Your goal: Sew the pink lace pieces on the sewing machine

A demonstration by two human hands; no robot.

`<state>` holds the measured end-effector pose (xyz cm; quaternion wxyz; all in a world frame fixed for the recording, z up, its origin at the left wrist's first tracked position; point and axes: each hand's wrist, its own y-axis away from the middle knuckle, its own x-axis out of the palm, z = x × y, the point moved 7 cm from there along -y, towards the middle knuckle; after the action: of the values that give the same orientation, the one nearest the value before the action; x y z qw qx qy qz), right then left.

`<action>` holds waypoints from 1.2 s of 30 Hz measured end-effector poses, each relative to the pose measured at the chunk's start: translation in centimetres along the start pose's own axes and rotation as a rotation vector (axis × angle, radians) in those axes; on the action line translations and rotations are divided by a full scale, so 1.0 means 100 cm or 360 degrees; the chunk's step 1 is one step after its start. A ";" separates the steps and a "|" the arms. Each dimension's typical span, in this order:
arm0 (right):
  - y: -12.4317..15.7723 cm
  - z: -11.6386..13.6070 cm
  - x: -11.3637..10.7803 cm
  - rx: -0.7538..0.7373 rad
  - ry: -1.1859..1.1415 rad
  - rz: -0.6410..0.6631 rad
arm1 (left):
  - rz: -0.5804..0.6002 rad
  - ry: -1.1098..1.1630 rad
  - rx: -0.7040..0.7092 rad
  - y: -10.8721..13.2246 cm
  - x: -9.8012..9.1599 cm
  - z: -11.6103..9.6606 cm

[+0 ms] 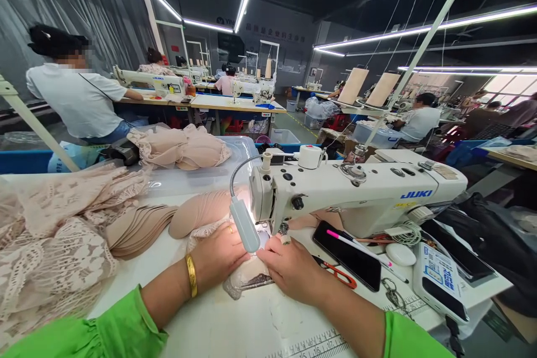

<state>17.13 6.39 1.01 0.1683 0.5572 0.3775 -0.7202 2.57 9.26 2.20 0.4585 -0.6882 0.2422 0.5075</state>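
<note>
My left hand point(216, 257), with a gold ring and bangle, lies flat on a beige lace-and-cup piece point(247, 277) just left of the needle of a white JUKI sewing machine point(356, 193). My right hand point(291, 268) presses the same piece from the right, fingers near the presser foot. A small lit gooseneck lamp point(244, 226) hangs between my hands and hides the needle area. Beige foam cups point(199, 212) lie just beyond my left hand.
A pile of lace fabric point(54, 235) fills the table's left. A clear bin point(197, 176) carries more pieces. A black phone with a pink pen point(348, 251), red snips point(338, 274), keys and a white box point(440, 279) sit right. Other workers sew at benches behind.
</note>
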 end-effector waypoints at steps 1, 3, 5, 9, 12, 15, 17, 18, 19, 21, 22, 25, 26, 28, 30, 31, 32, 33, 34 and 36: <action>0.000 0.001 0.000 -0.0009 0.0010 -0.0001 | 0.0016 0.0000 -0.0012 0.000 0.001 0.000; 0.001 0.001 0.001 -0.0014 0.0024 -0.0015 | 0.0015 -0.0011 0.0004 0.001 0.001 -0.002; 0.001 0.001 0.001 -0.0008 0.0030 -0.0033 | -0.0051 -0.0023 0.0041 0.001 -0.003 -0.003; 0.001 0.000 0.001 0.0010 0.0008 -0.0030 | -0.0037 0.0018 0.0019 -0.001 -0.008 0.001; 0.000 -0.001 0.002 0.0032 -0.0019 -0.0017 | 0.0032 -0.0005 -0.0029 -0.003 -0.010 0.006; -0.001 -0.002 0.003 0.0043 -0.0033 -0.0022 | 0.0075 -0.0091 -0.0073 -0.005 -0.009 0.009; -0.001 -0.002 0.003 0.0032 -0.0042 -0.0038 | 0.0095 -0.0131 -0.0098 -0.006 -0.007 0.009; -0.001 -0.003 0.003 0.0020 -0.0052 -0.0051 | 0.0102 -0.0132 -0.0115 -0.007 -0.006 0.010; 0.000 -0.003 0.003 0.0005 -0.0070 -0.0068 | 0.0104 -0.0123 -0.0141 -0.008 -0.005 0.011; 0.001 -0.002 0.000 -0.0033 -0.0137 -0.0120 | 0.0088 -0.0101 -0.0209 -0.010 -0.006 0.014; 0.002 -0.001 -0.002 -0.0044 -0.0196 -0.0154 | 0.0067 -0.0092 -0.0239 -0.010 -0.008 0.015; 0.002 0.000 -0.006 0.0088 -0.0566 -0.0227 | 0.0005 -0.0086 -0.0262 -0.003 -0.020 0.009; 0.001 -0.001 -0.004 0.0199 -0.0799 -0.0207 | -0.0028 -0.0032 -0.0252 0.003 -0.027 0.001; -0.002 0.003 0.006 0.0460 -0.1386 -0.0124 | -0.0127 0.0230 -0.0271 0.020 -0.039 -0.022; -0.005 0.014 0.015 0.0667 -0.1919 -0.0099 | -0.0197 0.0742 -0.0445 0.042 -0.043 -0.050; -0.006 0.021 0.017 0.0741 -0.2097 -0.0137 | -0.0174 0.1088 -0.0601 0.053 -0.037 -0.064; -0.005 0.027 0.017 0.0798 -0.2209 -0.0212 | -0.0069 0.1515 -0.0824 0.064 -0.025 -0.078; -0.003 0.034 0.017 0.0840 -0.2274 -0.0299 | 0.0021 0.1993 -0.1101 0.076 -0.010 -0.091; 0.002 0.042 0.016 0.0866 -0.2316 -0.0382 | -0.0062 0.2376 -0.1389 0.085 -0.001 -0.100; 0.015 0.058 0.015 0.0874 -0.2354 -0.0499 | -0.0490 0.2868 -0.1804 0.097 0.007 -0.105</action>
<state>13.71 1.50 -0.40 0.1288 -0.1020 0.0514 -0.9851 0.07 -4.32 -1.46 -0.2158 -0.9442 0.1311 -0.2116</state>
